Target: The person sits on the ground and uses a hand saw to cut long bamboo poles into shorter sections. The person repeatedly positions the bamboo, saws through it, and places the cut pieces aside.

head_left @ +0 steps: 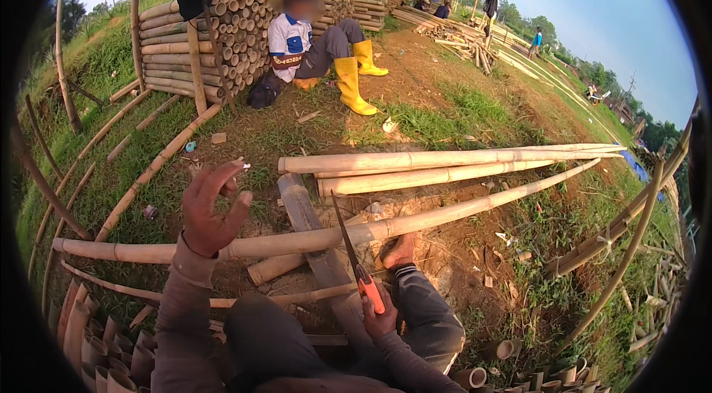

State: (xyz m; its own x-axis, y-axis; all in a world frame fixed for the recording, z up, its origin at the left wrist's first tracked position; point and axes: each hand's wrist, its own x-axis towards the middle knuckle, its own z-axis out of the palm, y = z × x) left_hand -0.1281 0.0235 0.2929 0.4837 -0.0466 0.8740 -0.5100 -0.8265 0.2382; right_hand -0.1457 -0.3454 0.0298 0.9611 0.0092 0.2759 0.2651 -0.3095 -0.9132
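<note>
At far left, below, many cut bamboo tubes (93, 352) stand close together. Above them, a stack of bamboo (233, 44) lies between posts. The left hand (211, 207) is raised in front of 1 long bamboo pole (297, 243); its fingers are half bent and hold a small white thing (247, 166) at the tips. Next, 1 seated person (297, 37) in yellow boots (347, 85) leans near the stack. The long pole lies across a dark beam (305, 209), before the worker's knees. The saw (369, 293) points upward, its blade crossing the pole in this view; I cannot tell if they touch. The right hand (380, 320) has its fingers wrapped around the orange handle. Just beyond the pole is 1 bare foot (402, 250). Further right, other pale poles (445, 157) stretch toward a blue sheet (636, 168).
</note>
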